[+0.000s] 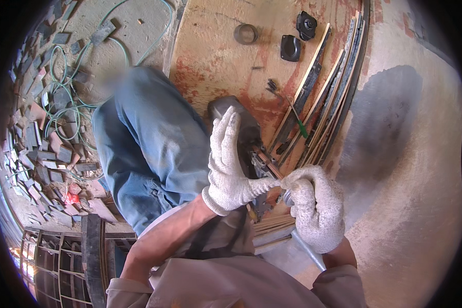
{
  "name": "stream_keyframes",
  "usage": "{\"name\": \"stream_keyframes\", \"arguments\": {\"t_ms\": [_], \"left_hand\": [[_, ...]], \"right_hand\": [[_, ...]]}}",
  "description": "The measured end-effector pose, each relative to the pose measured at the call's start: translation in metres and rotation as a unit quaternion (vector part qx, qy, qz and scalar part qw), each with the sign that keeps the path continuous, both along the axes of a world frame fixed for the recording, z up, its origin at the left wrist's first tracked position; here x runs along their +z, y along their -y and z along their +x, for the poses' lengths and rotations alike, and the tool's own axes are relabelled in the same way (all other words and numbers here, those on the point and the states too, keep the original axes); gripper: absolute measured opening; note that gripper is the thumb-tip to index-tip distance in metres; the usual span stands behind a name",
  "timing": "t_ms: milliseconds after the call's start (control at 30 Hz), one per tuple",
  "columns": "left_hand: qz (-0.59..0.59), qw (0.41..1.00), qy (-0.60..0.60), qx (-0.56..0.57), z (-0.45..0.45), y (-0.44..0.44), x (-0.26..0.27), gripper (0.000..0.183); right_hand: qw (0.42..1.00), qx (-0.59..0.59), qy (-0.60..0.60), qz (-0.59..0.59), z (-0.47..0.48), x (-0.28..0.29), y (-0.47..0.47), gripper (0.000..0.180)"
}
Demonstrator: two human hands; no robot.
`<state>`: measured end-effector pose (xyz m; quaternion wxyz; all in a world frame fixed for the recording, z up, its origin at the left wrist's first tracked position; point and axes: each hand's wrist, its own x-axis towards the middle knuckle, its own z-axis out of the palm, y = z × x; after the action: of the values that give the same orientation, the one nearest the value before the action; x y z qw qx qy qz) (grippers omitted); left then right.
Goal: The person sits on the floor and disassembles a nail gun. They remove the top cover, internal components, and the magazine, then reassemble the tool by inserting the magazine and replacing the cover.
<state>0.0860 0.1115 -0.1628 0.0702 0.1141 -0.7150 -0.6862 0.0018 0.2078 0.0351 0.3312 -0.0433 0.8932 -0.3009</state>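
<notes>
My left hand [227, 169], in a speckled white knit glove, lies over a partly opened dark power tool [235, 113]. Its fingers stretch away from me; the thumb points right and meets my right fingertips. My right hand [317, 208], gloved alike, is curled around a small grey ribbed part [288, 198], mostly hidden by the fingers. Between the hands, a copper-brown bar with metal fittings [268, 161] shows on the tool. Beyond the tool lie a green-handled screwdriver [301, 125] and a few small screws [271, 85].
On the stained board [211, 42] lie a metal ring [246, 34] and two black housing parts [306, 25] [290, 48]. Long wooden strips [331, 92] run along its right side. To the left, a green hose [67, 104] coils over broken tile pieces [42, 154].
</notes>
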Motion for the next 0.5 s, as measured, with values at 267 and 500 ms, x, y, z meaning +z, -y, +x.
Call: {"name": "stream_keyframes", "arguments": {"t_ms": [267, 500], "left_hand": [[-0.027, 0.999, -0.031, 0.002, -0.011, 0.006, 0.006, 0.125], [-0.010, 0.977, -0.185, -0.103, -0.024, 0.014, 0.010, 0.041]], "right_hand": [[0.999, 0.028, 0.022, -0.001, -0.005, 0.001, -0.004, 0.017], [0.998, -0.065, 0.018, -0.004, 0.000, 0.001, -0.015, 0.030]]}}
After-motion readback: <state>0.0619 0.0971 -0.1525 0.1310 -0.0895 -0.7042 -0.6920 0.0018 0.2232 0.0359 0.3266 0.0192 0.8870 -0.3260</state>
